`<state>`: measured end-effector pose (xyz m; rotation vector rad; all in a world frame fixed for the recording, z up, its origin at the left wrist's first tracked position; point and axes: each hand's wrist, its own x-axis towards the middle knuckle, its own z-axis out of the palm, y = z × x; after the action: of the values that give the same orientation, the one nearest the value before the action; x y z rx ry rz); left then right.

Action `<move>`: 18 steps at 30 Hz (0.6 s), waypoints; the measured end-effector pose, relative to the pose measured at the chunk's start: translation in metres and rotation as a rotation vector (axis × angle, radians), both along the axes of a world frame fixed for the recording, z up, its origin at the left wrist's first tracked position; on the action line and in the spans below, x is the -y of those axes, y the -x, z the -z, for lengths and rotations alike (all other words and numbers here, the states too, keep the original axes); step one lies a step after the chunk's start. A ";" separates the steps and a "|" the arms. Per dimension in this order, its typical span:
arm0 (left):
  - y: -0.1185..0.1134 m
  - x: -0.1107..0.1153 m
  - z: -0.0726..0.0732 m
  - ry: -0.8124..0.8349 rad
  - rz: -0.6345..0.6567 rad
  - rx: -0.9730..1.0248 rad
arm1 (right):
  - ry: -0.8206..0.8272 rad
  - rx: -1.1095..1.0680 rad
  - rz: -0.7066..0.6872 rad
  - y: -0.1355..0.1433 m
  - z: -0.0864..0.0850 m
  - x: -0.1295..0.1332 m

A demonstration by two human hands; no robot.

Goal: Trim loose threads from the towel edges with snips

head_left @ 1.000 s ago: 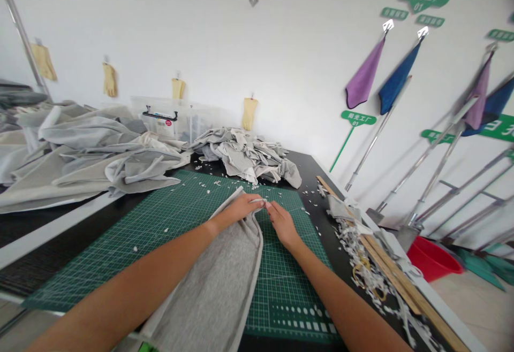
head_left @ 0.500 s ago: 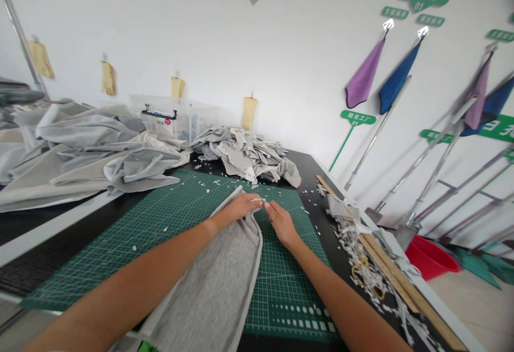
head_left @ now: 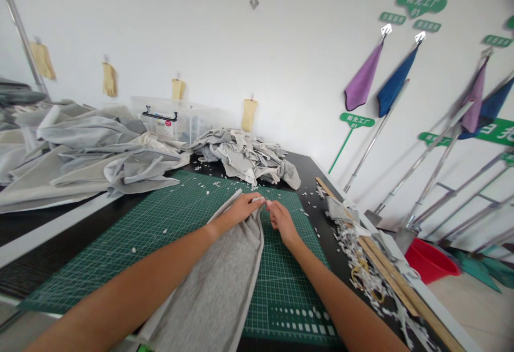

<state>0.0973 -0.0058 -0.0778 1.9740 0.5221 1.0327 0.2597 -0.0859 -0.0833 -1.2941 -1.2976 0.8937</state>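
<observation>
A long grey piece of fabric (head_left: 217, 282) lies over the green cutting mat (head_left: 160, 223) and runs down past the near table edge. My left hand (head_left: 246, 206) is closed on its far end, thumb and fingers pinching the edge. Close to its right, my right hand (head_left: 280, 218) has its fingers pressed together at the fabric's corner. Whatever sits between those right fingertips is too small to make out.
Large grey fabric heap (head_left: 92, 148) at left; smaller scrap pile (head_left: 244, 154) at the mat's far edge. Clear plastic box (head_left: 182, 119) behind. Wooden strips (head_left: 389, 274) and white shreds along the right edge. Red bucket (head_left: 429, 261) beyond the table.
My right hand has shifted slightly right, its fingers more curled, opening a small gap from my left hand. The left hand keeps its hold on the fabric.
</observation>
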 end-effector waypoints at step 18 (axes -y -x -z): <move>0.038 0.036 -0.143 -0.382 -0.637 0.230 | -0.049 0.518 0.009 0.018 -0.042 0.018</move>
<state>0.0595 -0.0419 0.0654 2.0108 0.9089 1.8440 0.2415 -0.1041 -0.0410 -1.5504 -1.6952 0.5279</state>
